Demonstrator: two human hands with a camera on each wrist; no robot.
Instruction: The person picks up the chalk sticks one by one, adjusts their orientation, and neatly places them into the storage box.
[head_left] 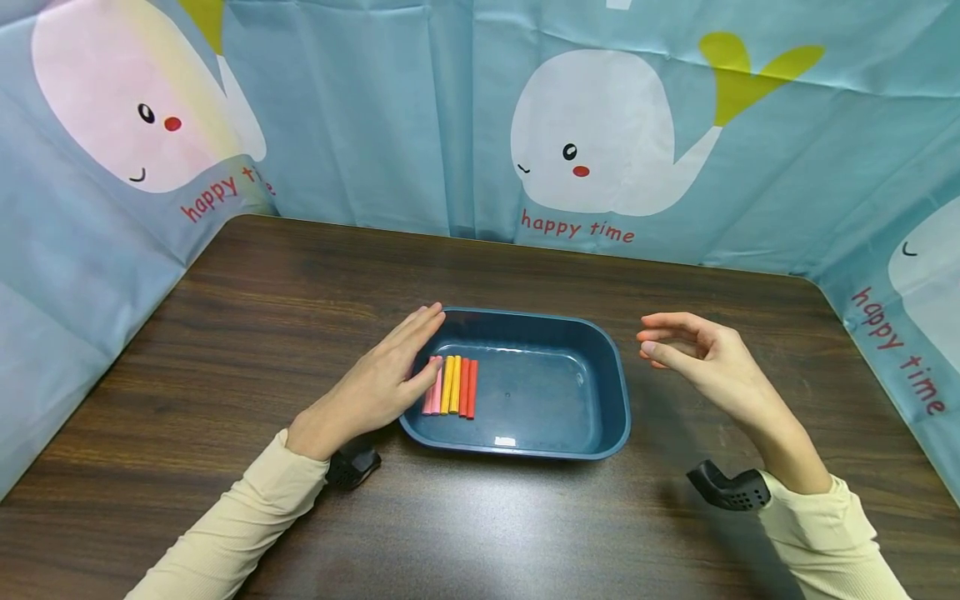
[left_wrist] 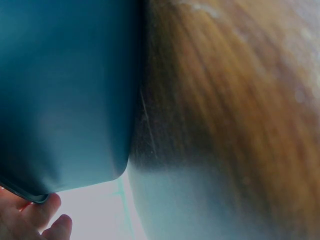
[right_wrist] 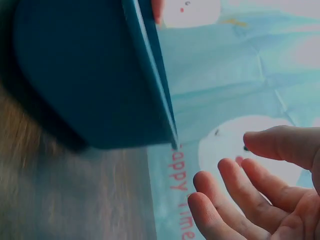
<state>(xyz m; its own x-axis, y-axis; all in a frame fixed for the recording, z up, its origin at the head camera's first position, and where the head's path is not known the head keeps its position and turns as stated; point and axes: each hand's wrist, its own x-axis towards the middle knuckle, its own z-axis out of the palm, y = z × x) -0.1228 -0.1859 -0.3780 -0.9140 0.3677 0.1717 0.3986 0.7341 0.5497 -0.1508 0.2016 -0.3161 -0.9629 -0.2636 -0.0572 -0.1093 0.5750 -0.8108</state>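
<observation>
A dark blue rectangular plastic basin (head_left: 525, 454) with rounded corners sits on the table. In its left end thin coloured sticks lie side by side: pink sticks (head_left: 433, 400), yellow sticks (head_left: 451, 385) and red sticks (head_left: 468, 389). My left hand (head_left: 381, 371) lies over the basin's left rim with straight fingers, its thumb overlapping the pink sticks in the head view. In the left wrist view fingertips (left_wrist: 42, 212) are right at the rim. Right of the basin, apart from it, my right hand (head_left: 701, 350) hovers with loosely bent fingers and holds nothing.
The dark wood-grain table (head_left: 315, 275) has a blue curtain (head_left: 360, 117) with whale prints along its back and sides. Black wrist cameras sit under both cream sleeves (head_left: 247, 508). Bare tabletop lies between the right hand and the table's right edge.
</observation>
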